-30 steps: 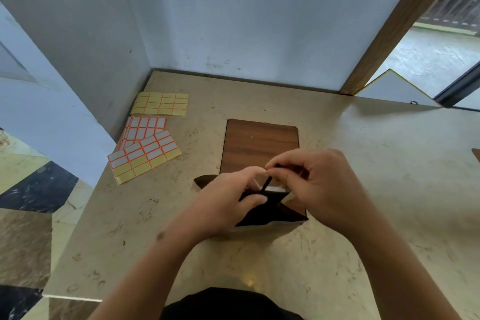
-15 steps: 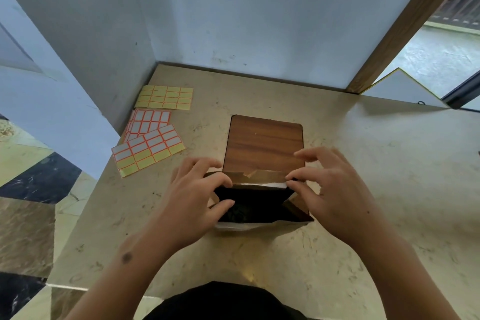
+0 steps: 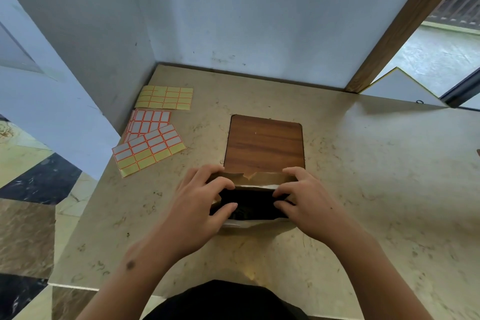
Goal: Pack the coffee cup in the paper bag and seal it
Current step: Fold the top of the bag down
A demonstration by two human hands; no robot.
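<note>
A brown paper bag (image 3: 262, 179) stands upright on the marble counter in front of me, its mouth spread wide and its inside dark. My left hand (image 3: 200, 205) grips the left side of the mouth, thumb on the near rim and fingers over the far rim. My right hand (image 3: 304, 200) holds the right side the same way. Something dark with a faint round shape (image 3: 240, 213) lies deep in the bag; I cannot tell whether it is the coffee cup.
A wooden board (image 3: 263, 145) lies just behind the bag. Three sheets of sticker labels (image 3: 149, 149) lie at the left near the wall. The counter's left edge drops to the floor. A white panel (image 3: 400, 86) leans at the back right.
Both hands moved from pinching the bag's top together at the middle to its two sides, and the mouth now stands spread open.
</note>
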